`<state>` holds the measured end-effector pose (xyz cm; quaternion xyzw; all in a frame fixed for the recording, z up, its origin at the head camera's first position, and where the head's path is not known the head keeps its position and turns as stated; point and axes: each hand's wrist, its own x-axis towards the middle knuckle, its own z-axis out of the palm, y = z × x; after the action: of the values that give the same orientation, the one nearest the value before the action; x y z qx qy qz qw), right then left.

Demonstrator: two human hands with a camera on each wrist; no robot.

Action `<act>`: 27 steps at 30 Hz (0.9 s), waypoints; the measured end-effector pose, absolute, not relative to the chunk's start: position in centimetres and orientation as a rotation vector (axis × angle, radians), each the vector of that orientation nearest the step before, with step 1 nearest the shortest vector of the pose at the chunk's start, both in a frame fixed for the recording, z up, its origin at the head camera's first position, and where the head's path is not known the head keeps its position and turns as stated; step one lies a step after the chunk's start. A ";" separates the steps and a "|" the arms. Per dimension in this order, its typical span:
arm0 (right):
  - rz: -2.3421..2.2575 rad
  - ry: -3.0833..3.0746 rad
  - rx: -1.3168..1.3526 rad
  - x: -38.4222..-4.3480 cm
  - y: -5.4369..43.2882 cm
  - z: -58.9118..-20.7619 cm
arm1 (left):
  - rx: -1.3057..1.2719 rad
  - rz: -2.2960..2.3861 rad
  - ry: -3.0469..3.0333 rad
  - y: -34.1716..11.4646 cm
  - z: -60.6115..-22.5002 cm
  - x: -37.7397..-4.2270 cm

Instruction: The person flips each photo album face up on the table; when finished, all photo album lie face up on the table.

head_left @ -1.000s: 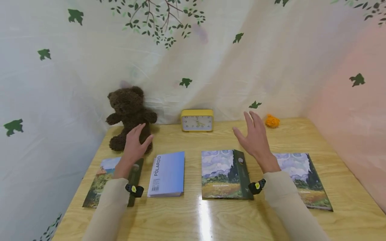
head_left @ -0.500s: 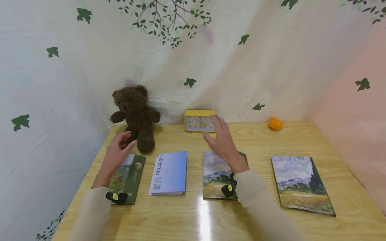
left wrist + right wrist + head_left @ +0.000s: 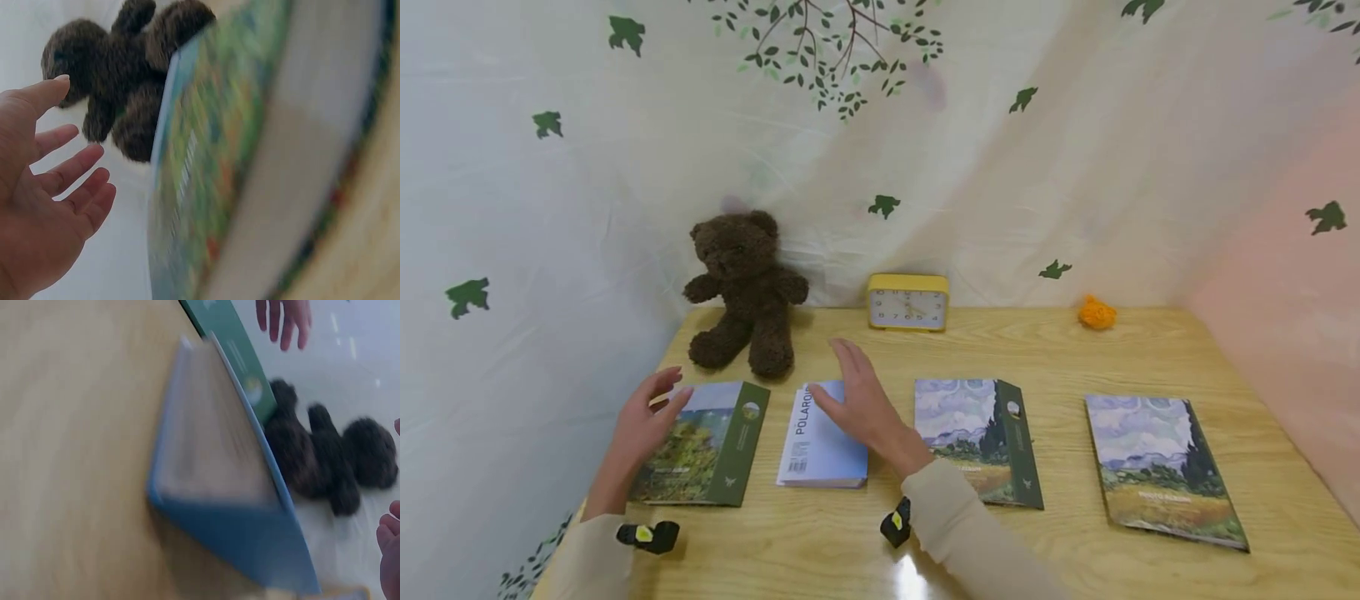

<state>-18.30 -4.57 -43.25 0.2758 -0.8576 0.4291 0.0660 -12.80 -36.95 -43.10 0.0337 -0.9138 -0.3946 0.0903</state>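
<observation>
Blue album [image 3: 826, 457] below right grip [image 3: 865, 410], green-spined album [image 3: 706, 450] near left grip [image 3: 642, 423]

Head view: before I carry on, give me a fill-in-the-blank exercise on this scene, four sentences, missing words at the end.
1. The right hand has its thumb in front of a book with a ____ cover.
2. The left hand is holding ____.
3. The clock at the back of the table has a ____ case.
4. In the head view, the stuffed bear sits to the ____ of the clock.

Missing words: blue; nothing; yellow; left.
</observation>
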 end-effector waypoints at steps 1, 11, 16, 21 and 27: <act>1.297 -2.593 0.852 -17.9 -5.1 -43.3 | 0.106 -1.174 -2.715 -37.3 -43.3 -12.5; 1.491 -2.668 1.003 -13.4 -10.2 -44.9 | 0.242 -1.181 -2.715 -40.3 -44.8 -10.1; 1.646 -2.745 0.989 -11.4 -12.4 -45.8 | 0.275 -1.153 -2.811 -41.0 -45.1 -9.3; 1.710 -2.864 0.982 -9.9 -13.9 -46.1 | 0.335 -1.197 -2.957 -41.0 -45.5 -9.2; 1.761 -3.010 0.870 -8.8 -15.2 -45.8 | 0.409 -1.211 -3.023 -40.9 -45.8 -9.5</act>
<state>-8.75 -15.16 -45.79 0.2359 -0.8161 0.4776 -0.2242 -9.46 -40.87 -45.79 0.1244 -0.9188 -0.3680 -0.0700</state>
